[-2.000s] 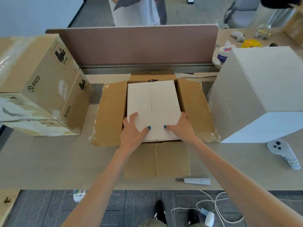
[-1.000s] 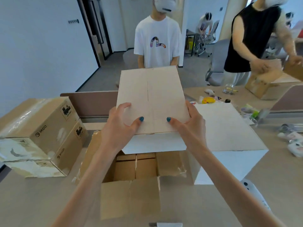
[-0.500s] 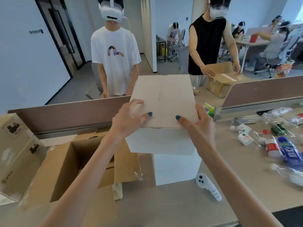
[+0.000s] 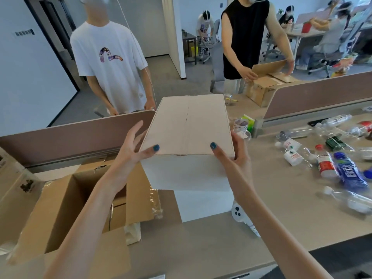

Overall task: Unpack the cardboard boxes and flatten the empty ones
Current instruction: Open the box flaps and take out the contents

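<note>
1. Head view, hands: the left hand (image 4: 130,150) and right hand (image 4: 235,158) clamp one white box (image 4: 189,125) between them. Each thumb lies on its top face and the fingers run down its sides. Neither hand is free.
2. Head view, position: the white box sits directly over a second white box (image 4: 203,204) that stands on the table (image 4: 201,248) below the hands. The lower edge is partly hidden, so whether the held box rests on the second one or hangs just above it cannot be told.
3. Progress: the open brown box (image 4: 66,208), below and outside the left hand, has its flaps spread and the white box is out of it. Its interior shows only brown cardboard as far as visible, so it looks emptied or close to it.
4. Outstanding: the open brown box is not flattened. A labelled brown box (image 4: 12,178), further outside the left hand, appears closed. Judged overall, the task is in its early-to-middle part.
5. Surroundings: a white controller (image 4: 239,214) lies just below the right wrist, beside the second white box. Plastic bottles (image 4: 342,170) are scattered well outside the right hand.
6. Obstructions: a raised flap of the open brown box stands close under the left forearm, and a partition (image 4: 70,133) closes off the table beyond the hands. Two people stand behind it.
</note>
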### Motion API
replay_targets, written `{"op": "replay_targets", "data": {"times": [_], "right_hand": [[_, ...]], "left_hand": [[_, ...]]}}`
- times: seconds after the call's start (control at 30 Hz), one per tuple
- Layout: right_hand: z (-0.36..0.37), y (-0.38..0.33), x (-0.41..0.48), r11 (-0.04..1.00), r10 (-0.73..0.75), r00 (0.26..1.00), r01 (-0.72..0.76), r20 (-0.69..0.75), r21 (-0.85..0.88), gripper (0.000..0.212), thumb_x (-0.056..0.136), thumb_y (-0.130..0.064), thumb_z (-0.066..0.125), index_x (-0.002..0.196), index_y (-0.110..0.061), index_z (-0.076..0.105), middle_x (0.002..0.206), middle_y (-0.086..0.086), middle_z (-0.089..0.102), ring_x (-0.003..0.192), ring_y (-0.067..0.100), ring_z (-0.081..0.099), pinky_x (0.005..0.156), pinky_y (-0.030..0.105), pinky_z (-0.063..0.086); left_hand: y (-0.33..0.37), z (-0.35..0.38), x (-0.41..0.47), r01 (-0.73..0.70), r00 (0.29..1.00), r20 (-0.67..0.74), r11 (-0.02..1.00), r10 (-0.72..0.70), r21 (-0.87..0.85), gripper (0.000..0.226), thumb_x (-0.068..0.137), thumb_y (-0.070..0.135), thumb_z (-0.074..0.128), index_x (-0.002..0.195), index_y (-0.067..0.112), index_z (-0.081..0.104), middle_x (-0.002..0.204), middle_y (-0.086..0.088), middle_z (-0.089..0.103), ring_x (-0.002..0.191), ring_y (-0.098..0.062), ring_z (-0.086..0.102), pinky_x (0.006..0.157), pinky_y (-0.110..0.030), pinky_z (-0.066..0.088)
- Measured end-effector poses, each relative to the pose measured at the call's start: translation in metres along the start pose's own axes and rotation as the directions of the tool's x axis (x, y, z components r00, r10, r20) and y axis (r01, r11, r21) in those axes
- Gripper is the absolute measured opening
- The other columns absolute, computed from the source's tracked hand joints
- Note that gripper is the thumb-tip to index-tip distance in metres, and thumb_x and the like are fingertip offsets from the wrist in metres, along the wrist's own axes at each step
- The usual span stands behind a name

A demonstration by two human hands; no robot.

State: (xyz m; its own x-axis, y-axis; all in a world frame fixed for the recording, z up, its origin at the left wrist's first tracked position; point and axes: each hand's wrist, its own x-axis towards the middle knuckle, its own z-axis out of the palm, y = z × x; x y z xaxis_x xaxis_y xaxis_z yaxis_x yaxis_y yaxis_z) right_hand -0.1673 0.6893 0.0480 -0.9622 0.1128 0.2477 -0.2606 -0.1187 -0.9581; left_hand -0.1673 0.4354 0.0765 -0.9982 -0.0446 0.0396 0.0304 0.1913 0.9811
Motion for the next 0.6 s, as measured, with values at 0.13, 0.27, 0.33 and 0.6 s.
{"op": "replay_targets", "data": {"times": [0.13,0.27,0.33,0.6], "right_hand": [[-0.002,0.018,-0.01,0.995,-0.04,0.999,0.039,0.012,0.092,0.062,0.087,-0.018,0.069,0.142,-0.022,0.042,0.133,-0.015,0.056,0.123,0.002,0.052,0.091,0.02,0.049],[-0.006,0.026,-0.001,0.991,-0.045,0.999,0.04,0.03,0.125,0.061,0.086,-0.021,0.068,0.142,-0.023,0.043,0.134,-0.014,0.055,0.125,0.006,0.051,0.09,0.019,0.048],[-0.011,0.028,0.008,0.991,-0.042,0.998,0.035,0.049,0.126,0.06,0.085,-0.026,0.066,0.141,-0.026,0.044,0.135,-0.011,0.055,0.127,0.008,0.05,0.095,0.023,0.048],[-0.036,0.032,0.055,0.999,0.042,0.991,-0.044,0.13,0.012,0.059,0.08,-0.054,0.066,0.135,-0.043,0.047,0.135,-0.005,0.057,0.127,0.018,0.052,0.104,0.051,0.043]], "left_hand": [[-0.026,0.006,-0.008,0.054,0.997,0.057,0.987,-0.045,-0.15,0.13,0.036,0.057,0.096,0.148,0.042,0.031,0.142,0.007,0.05,0.128,-0.022,0.051,0.106,-0.043,0.044],[-0.039,0.021,-0.007,-0.011,0.999,0.03,0.983,0.017,-0.182,0.121,0.045,0.046,0.097,0.147,0.042,0.032,0.142,0.004,0.048,0.133,-0.021,0.045,0.113,-0.051,0.037],[-0.043,0.029,-0.007,-0.03,0.999,-0.028,0.988,0.026,-0.149,0.114,0.052,0.037,0.094,0.148,0.043,0.032,0.143,0.006,0.047,0.135,-0.02,0.042,0.114,-0.051,0.037],[-0.042,0.073,-0.003,-0.108,0.98,-0.168,0.994,0.105,-0.009,0.122,0.058,0.008,0.094,0.153,0.03,0.02,0.146,0.008,0.041,0.131,-0.005,0.042,0.107,-0.035,0.046]]}}
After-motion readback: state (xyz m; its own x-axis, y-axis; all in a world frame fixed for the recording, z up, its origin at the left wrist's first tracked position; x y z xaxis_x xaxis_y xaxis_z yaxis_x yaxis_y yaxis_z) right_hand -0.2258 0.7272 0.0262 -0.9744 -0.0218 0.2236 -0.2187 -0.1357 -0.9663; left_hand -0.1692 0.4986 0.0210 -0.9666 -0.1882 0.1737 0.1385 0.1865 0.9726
